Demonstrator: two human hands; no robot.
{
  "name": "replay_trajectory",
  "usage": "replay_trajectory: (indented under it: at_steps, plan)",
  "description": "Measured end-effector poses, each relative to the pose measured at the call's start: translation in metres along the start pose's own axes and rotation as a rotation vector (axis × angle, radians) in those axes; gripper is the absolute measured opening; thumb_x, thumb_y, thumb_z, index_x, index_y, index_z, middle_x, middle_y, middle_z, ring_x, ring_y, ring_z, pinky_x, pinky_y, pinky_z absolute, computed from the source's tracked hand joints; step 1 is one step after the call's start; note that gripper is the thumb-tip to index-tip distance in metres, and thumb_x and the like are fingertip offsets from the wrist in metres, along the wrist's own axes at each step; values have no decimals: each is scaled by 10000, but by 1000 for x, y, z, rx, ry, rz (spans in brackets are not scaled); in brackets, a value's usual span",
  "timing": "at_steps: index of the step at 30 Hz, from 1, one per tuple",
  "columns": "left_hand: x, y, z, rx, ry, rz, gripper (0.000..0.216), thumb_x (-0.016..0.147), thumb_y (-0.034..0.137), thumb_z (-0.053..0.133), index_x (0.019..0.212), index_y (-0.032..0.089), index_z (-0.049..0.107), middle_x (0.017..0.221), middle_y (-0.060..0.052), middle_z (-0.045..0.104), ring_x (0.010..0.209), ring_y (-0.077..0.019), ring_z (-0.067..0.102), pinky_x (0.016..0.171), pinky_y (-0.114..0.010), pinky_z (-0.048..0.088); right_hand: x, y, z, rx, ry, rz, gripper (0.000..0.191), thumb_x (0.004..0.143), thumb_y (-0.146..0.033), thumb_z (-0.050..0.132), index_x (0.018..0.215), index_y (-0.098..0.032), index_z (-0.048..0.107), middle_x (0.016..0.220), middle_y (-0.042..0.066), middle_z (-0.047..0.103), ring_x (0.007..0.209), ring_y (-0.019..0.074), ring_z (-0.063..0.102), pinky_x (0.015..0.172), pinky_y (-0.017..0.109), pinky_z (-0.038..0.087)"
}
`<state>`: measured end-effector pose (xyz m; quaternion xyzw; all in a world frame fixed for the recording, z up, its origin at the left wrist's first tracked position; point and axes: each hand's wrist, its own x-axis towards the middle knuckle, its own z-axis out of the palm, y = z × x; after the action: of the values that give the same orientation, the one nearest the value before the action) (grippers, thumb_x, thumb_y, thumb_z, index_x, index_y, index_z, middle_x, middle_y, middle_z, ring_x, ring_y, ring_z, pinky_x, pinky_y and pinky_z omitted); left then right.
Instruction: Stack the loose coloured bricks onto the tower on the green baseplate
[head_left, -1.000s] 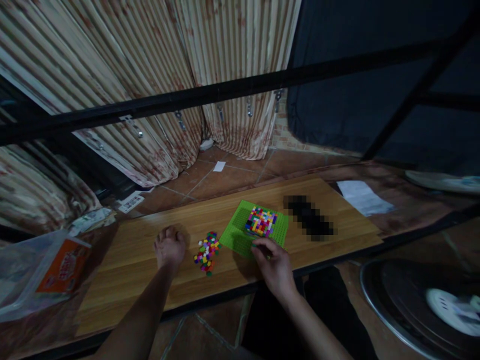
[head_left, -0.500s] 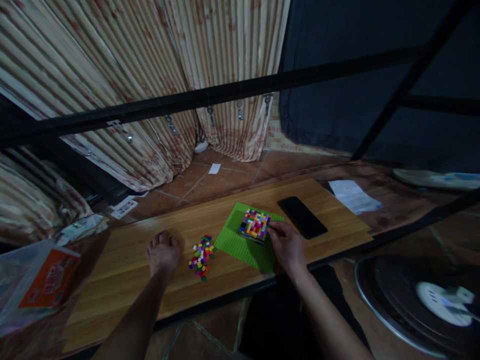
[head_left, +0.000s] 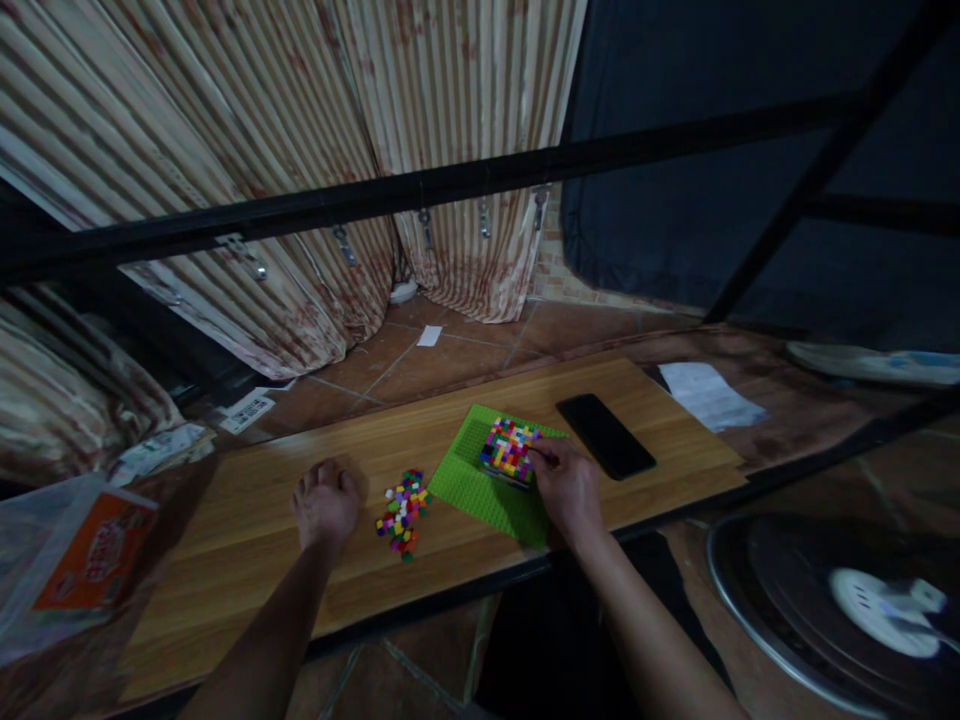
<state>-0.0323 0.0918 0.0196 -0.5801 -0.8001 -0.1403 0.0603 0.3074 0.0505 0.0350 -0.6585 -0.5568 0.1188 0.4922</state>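
A many-coloured block of small building bricks (head_left: 508,446) stands on a green studded baseplate (head_left: 465,478) on the wooden board. At its right edge is my right hand (head_left: 568,490), thumb and forefinger pinched together against or just over the top bricks. Whatever sits between those fingertips is too small to tell. My left hand (head_left: 325,503) lies palm down on the board, fingers loosely spread and holding nothing. Between that hand and the baseplate is a heap of loose coloured bricks (head_left: 405,512).
Right of the baseplate lies a black phone (head_left: 606,436). Beyond it is a sheet of paper (head_left: 709,395). A clear plastic box with an orange label (head_left: 94,552) stands at far left. A dark metal bar (head_left: 465,180) crosses in front of the curtains.
My right hand has shifted slightly left, its pinched fingers now further over the block's right edge. My left hand and the loose bricks have stayed in place.
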Motion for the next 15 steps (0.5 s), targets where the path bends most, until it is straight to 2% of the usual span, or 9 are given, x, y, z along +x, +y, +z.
replay_trajectory:
  at_steps: [11,15]
  plan:
    - [0,0,0,-24,0,-6,424,916,327,357,1225,145,583,1263,-162,594,1172,-313,507,991,-461,393,1,-1,2,152,39,153,270,757,-424,671,851,-175,715,805,86,731,729,235,676,706,360,520]
    - [-1,0,0,-22,0,-13,425,918,323,364,1236,139,577,1274,-164,591,1172,-309,510,995,-463,397,-2,8,3,317,15,211,348,720,-463,718,893,-160,715,861,98,738,767,237,681,725,362,528]
